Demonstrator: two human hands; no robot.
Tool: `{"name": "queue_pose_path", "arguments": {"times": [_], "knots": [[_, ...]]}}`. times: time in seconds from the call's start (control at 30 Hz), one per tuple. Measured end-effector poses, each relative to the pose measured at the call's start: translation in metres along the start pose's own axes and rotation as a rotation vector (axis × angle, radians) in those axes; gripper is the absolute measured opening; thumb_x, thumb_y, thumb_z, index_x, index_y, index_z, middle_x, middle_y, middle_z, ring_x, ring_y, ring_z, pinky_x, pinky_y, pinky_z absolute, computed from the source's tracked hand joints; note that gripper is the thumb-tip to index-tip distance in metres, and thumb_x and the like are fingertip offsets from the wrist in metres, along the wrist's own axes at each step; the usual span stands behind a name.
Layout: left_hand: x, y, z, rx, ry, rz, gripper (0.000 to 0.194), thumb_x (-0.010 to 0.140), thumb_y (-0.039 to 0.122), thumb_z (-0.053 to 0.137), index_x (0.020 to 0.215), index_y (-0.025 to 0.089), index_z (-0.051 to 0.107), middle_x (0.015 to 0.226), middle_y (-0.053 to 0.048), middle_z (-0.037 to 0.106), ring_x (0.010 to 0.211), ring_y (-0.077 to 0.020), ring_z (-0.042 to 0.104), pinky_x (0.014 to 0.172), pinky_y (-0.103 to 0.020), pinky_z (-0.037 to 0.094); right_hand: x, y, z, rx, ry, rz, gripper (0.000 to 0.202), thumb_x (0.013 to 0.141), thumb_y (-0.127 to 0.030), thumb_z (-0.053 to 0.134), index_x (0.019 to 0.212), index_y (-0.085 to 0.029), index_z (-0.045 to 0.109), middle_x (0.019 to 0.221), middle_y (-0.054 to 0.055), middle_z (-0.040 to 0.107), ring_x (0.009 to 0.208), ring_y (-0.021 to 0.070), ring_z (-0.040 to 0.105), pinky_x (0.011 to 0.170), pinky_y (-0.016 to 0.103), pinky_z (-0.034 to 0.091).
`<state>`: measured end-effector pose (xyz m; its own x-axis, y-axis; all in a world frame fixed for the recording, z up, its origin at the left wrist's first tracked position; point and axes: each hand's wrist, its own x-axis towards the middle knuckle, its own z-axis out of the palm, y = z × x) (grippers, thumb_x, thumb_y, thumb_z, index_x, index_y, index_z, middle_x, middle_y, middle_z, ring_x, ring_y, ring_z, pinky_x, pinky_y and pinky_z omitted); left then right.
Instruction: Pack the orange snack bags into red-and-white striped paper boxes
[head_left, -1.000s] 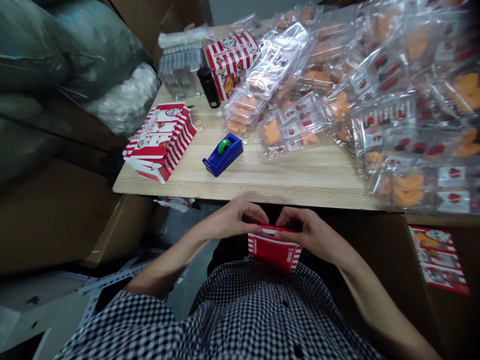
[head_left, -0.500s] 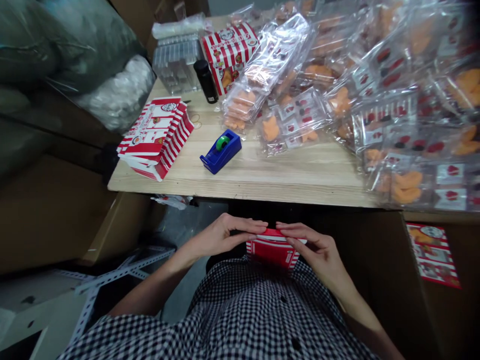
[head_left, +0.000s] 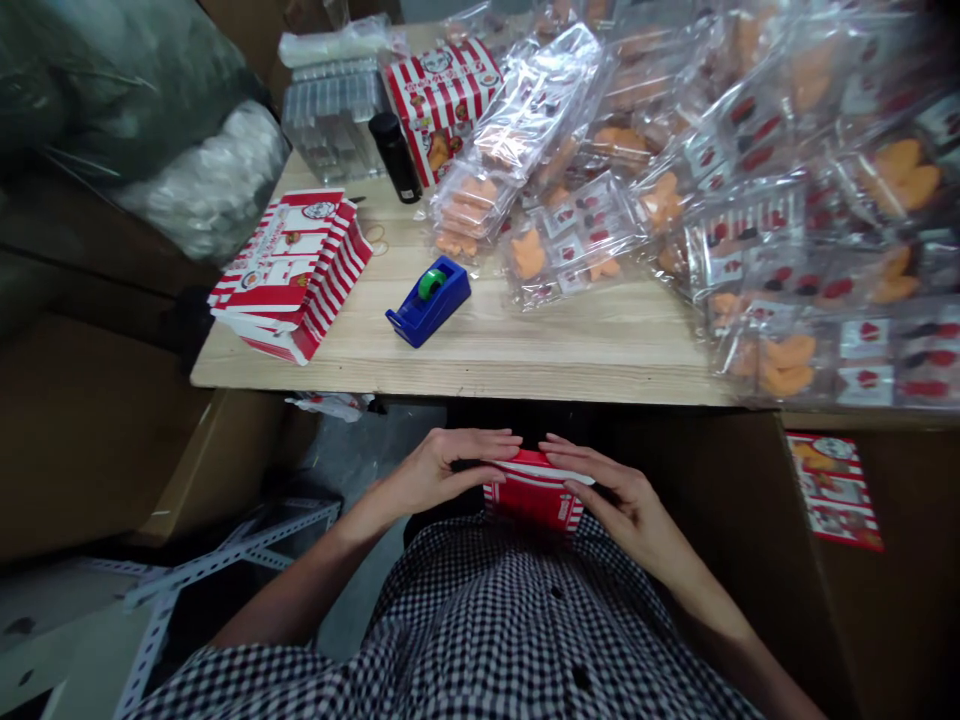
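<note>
A small red-and-white striped cardboard box (head_left: 531, 500) is held upright over my lap, just in front of the table edge. My left hand (head_left: 450, 465) grips its upper left end, fingers along the far side and thumb on the near side. At the upper right end my right hand (head_left: 611, 490) pinches it the same way. Between the hands the red top edge and a white fold of card show. The box's lower part is in shadow against the checked clothing.
On the wooden table (head_left: 570, 355) stand a blue tape dispenser (head_left: 429, 302), a stack of striped flat boxes (head_left: 289, 265), a black bottle (head_left: 395, 158) and clear plastic cases (head_left: 334, 120). Bagged toy food sets (head_left: 787, 365) cover the right side. A printed card (head_left: 835, 490) lies at lower right.
The view has shifted slightly, so the table and its contents appear a little further left or higher. Both hands keep their hold on the box, which looks almost unchanged.
</note>
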<state>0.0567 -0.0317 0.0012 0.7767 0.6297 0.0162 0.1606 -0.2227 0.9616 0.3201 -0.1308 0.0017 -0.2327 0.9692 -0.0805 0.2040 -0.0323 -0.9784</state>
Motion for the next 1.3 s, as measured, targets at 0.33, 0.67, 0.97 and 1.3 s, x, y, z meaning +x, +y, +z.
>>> {"name": "queue_pose_path", "arguments": {"times": [0.33, 0.67, 0.97, 1.3], "knots": [[0.011, 0.001, 0.004, -0.040, 0.053, -0.067, 0.028, 0.089, 0.023, 0.070, 0.116, 0.024, 0.074, 0.122, -0.006, 0.073, 0.112, -0.0200, 0.071, 0.102, -0.038, 0.056, 0.018, -0.013, -0.030, 0.151, -0.167, 0.105, 0.029, 0.100, -0.034, 0.057, 0.127, -0.033, 0.069, 0.136, 0.003, 0.067, 0.131, 0.0239, 0.059, 0.115, 0.050, 0.043], [0.022, 0.013, 0.008, 0.031, 0.108, -0.197, 0.021, 0.090, 0.031, 0.069, 0.107, 0.020, 0.077, 0.107, -0.006, 0.079, 0.096, -0.0181, 0.074, 0.089, -0.031, 0.058, 0.029, -0.014, -0.007, 0.281, 0.052, 0.248, 0.024, 0.089, -0.040, 0.070, 0.109, -0.030, 0.078, 0.118, 0.006, 0.076, 0.115, 0.0275, 0.069, 0.109, 0.053, 0.049], [0.046, 0.020, 0.015, 0.035, 0.034, -0.057, 0.012, 0.095, 0.023, 0.060, 0.091, 0.016, 0.069, 0.109, -0.008, 0.072, 0.098, -0.0165, 0.068, 0.084, -0.029, 0.053, 0.016, 0.004, 0.012, 0.344, 0.215, 0.151, 0.029, 0.090, -0.032, 0.072, 0.118, -0.030, 0.071, 0.147, 0.005, 0.058, 0.127, 0.0253, 0.062, 0.109, 0.043, 0.049], [0.069, 0.031, 0.020, 0.127, -0.063, 0.052, 0.017, 0.098, 0.027, 0.058, 0.095, 0.018, 0.072, 0.090, -0.005, 0.067, 0.084, -0.0146, 0.062, 0.075, -0.027, 0.048, 0.007, 0.011, 0.013, 0.192, 0.246, 0.084, 0.043, 0.092, -0.028, 0.069, 0.134, -0.035, 0.063, 0.145, 0.000, 0.058, 0.137, 0.0257, 0.053, 0.119, 0.051, 0.037]]}}
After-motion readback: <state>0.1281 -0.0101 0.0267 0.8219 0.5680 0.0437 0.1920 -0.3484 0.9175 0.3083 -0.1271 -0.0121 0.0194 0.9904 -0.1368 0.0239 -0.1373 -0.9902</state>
